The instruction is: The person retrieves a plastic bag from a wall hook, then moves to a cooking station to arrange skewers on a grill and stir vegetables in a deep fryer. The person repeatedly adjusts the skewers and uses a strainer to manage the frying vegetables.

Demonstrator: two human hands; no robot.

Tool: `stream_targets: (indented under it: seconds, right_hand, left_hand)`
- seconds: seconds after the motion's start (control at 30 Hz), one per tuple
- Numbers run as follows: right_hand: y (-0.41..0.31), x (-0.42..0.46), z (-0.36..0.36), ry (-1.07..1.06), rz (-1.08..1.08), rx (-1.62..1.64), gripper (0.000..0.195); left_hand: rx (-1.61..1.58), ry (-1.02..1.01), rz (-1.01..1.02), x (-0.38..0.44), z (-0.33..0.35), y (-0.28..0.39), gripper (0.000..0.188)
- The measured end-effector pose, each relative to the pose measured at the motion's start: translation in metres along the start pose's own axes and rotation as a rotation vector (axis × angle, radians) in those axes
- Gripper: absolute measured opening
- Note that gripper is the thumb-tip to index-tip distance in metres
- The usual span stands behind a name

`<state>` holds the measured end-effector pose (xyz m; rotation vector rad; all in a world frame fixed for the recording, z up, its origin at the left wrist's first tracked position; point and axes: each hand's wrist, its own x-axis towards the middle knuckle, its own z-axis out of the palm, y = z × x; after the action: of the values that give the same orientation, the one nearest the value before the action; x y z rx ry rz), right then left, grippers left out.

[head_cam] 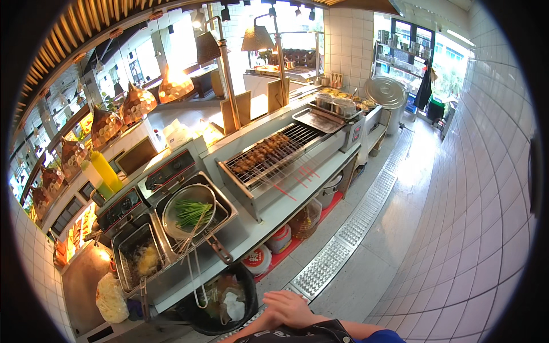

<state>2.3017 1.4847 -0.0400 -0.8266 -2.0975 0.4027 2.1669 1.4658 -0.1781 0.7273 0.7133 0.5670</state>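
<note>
At the bottom of the picture my right hand (296, 309) lies across my left hand (271, 320), neither holding an object. The fingers of my right hand are together; those of my left are largely hidden. A black trash bin (254, 296) stands beside them, at the counter's foot. Beyond it is a two-tank fryer, with yellow food (148, 260) bubbling in the left basket. A round metal strainer (171, 223) rests over the right tank, holding skewered green stalks (193, 213). Browned meat skewers (261, 152) lie in a row on the grill (240, 182).
Long strainer handles (219, 251) jut past the counter edge, as do red-tipped skewers (285, 192) beyond the grill. Tubs (279, 239) sit under the counter. A metal drain grating (326, 268) runs along the floor. Yellow squeeze bottles (106, 171) stand behind the fryer.
</note>
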Motion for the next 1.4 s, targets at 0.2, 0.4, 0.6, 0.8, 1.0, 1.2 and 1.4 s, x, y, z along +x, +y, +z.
stream_targets:
  seconds: [0.2,0.4,0.6,0.8,1.0,1.2,1.4]
  right_hand:
    - [0.14,-0.077,-0.032,0.187,0.432,-0.237,0.023]
    - [0.252,-0.135,-0.048,0.369,1.544,1.162,0.047]
    - [0.21,-0.01,-0.067,-0.071,0.958,1.637,0.05]
    - [0.237,0.016,-0.116,0.278,1.102,1.68,0.047]
    - [0.256,0.08,-0.159,0.266,1.156,1.282,0.039]
    - [0.315,0.112,-0.171,0.343,1.208,1.131,0.025]
    - [0.415,0.146,-0.191,0.286,1.128,0.957,0.019]
  left_hand:
    - [-0.455,0.053,-0.267,0.074,0.138,0.098,0.04]
    - [0.662,-0.459,0.522,0.122,0.173,0.136,0.049]
    - [1.523,-0.365,1.074,0.2,0.14,0.146,0.025]
    - [1.46,0.02,1.043,0.259,0.103,0.209,0.03]
    - [1.21,0.274,0.777,0.291,0.059,0.233,0.027]
    - [0.979,0.399,0.748,0.3,0.06,0.263,0.022]
    - [0.911,0.689,0.684,0.315,0.053,0.286,0.021]
